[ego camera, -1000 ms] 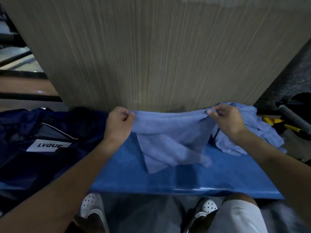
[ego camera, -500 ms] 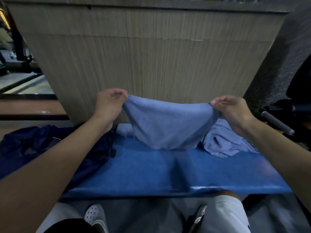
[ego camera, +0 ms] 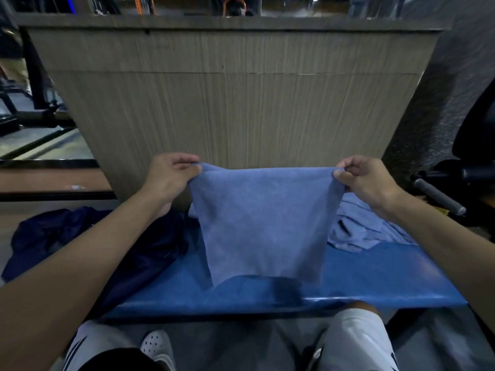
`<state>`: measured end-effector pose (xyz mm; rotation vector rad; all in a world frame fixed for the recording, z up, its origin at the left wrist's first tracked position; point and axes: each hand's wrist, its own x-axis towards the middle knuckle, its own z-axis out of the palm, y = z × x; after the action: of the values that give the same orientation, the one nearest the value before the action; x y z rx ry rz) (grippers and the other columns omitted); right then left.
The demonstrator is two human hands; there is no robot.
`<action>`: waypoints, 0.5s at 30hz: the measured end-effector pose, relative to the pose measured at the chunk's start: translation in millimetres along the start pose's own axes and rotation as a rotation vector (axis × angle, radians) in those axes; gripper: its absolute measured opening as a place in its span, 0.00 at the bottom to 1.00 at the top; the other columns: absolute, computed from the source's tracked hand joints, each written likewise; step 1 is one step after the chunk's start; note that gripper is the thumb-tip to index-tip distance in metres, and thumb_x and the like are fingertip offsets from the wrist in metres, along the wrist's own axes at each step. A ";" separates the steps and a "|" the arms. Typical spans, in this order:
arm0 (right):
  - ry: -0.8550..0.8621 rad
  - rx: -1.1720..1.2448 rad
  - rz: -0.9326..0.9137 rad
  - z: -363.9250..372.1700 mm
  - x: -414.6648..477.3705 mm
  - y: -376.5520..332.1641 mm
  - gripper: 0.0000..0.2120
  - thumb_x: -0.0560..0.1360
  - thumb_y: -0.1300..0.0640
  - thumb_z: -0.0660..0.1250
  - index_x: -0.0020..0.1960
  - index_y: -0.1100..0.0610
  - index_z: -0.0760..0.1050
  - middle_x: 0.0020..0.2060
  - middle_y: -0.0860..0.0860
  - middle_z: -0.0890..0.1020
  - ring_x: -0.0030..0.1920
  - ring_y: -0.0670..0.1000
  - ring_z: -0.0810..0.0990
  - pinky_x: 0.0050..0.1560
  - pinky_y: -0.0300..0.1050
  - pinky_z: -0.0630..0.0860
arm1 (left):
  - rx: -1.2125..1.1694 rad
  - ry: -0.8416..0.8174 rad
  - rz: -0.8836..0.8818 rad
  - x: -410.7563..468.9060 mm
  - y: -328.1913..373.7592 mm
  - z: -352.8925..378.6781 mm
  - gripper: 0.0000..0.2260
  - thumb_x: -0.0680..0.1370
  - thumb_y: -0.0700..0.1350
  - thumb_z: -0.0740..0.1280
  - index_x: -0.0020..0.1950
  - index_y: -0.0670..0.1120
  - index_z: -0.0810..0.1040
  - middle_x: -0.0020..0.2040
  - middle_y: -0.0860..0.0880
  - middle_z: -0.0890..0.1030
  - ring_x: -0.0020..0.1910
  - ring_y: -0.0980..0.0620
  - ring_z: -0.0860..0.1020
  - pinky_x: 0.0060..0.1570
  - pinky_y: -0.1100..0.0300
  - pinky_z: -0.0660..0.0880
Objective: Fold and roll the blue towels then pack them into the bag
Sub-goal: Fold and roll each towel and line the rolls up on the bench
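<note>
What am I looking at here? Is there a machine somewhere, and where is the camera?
There is no machine here. These are a person's two bare hands, filmed by a wide-angle camera worn on the head that looks forward and down. That is why the arms reach in from the bottom corners of the picture. The left hand and the right hand each pinch a top corner of a blue towel, which hangs spread out between them over a blue padded bench. On the bench to the right lies a crumpled heap of more towels. To the left lies a slumped dark navy bag, probably the one to be packed. Behind stands a wood-grain panel. At the bottom you can see the person's knees and a white shoe.
</note>
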<state>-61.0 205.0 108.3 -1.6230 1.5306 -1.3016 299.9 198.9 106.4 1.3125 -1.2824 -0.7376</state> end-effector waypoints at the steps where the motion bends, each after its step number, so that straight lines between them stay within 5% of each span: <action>1: -0.003 0.001 -0.002 0.7 -1.3 -1.6 0.08 0.78 0.64 0.66 0.41 0.56 0.74 0.31 0.51 0.77 0.28 0.39 0.74 0.36 0.39 0.75 | -0.032 -0.023 -0.027 -0.8 0.8 -0.7 0.13 0.76 0.35 0.70 0.60 0.40 0.79 0.47 0.45 0.82 0.42 0.59 0.78 0.41 0.72 0.71; 7: 0.016 0.011 -0.013 2.2 -4.0 -2.9 0.01 0.77 0.63 0.68 0.48 0.61 0.78 0.36 0.51 0.81 0.32 0.40 0.77 0.41 0.38 0.77 | 0.050 -0.165 -0.035 -9.4 2.9 -9.4 0.27 0.73 0.26 0.68 0.71 0.38 0.70 0.60 0.44 0.77 0.61 0.51 0.76 0.65 0.59 0.71; 11: 0.013 0.021 -0.001 -0.2 -5.3 -4.4 0.01 0.76 0.63 0.70 0.47 0.59 0.80 0.39 0.53 0.83 0.38 0.44 0.79 0.37 0.31 0.75 | 0.139 -0.110 0.032 -11.5 1.1 -12.9 0.22 0.75 0.29 0.69 0.68 0.37 0.73 0.56 0.43 0.80 0.51 0.55 0.79 0.49 0.69 0.75; 15: 0.022 -0.012 -0.023 -2.6 -8.2 -7.4 0.06 0.76 0.63 0.70 0.41 0.56 0.78 0.35 0.52 0.81 0.31 0.40 0.77 0.38 0.34 0.75 | 0.160 -0.076 0.057 -10.2 -0.1 -14.5 0.17 0.75 0.32 0.70 0.64 0.37 0.76 0.51 0.45 0.80 0.45 0.59 0.78 0.44 0.73 0.75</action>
<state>-59.2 214.8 113.6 -1.6440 1.5401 -1.3294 311.3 212.5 106.7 1.3808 -1.4589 -0.6614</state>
